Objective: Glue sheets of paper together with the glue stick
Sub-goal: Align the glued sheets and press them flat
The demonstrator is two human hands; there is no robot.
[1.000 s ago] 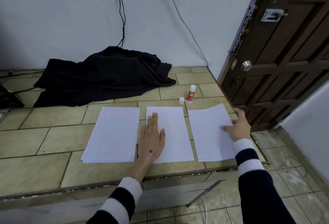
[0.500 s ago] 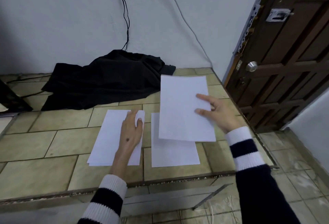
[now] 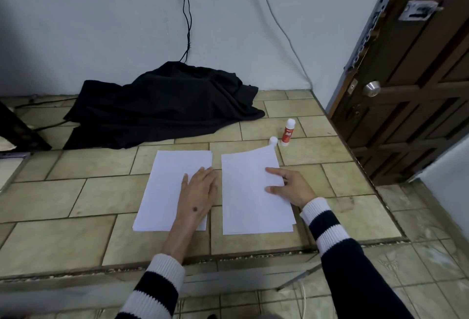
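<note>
Two white paper piles lie side by side on the tiled counter (image 3: 76, 192). My left hand (image 3: 198, 192) rests flat on the right part of the left pile (image 3: 167, 192). My right hand (image 3: 291, 186) pinches the right edge of the top sheet (image 3: 248, 192), which lies on the right pile with its far right corner curled up a little. The red and white glue stick (image 3: 288, 133) stands uncapped beyond the sheets, and its white cap (image 3: 273, 140) sits just left of it.
A crumpled black cloth (image 3: 162, 105) covers the back of the counter, with cables running up the wall behind it. A brown wooden door (image 3: 411, 85) with a metal knob stands to the right. The counter's front edge is close to me.
My right hand carried the rightmost sheet through the air leftward and laid it on the middle pile. My left hand shifted from the middle pile to the left pile.
</note>
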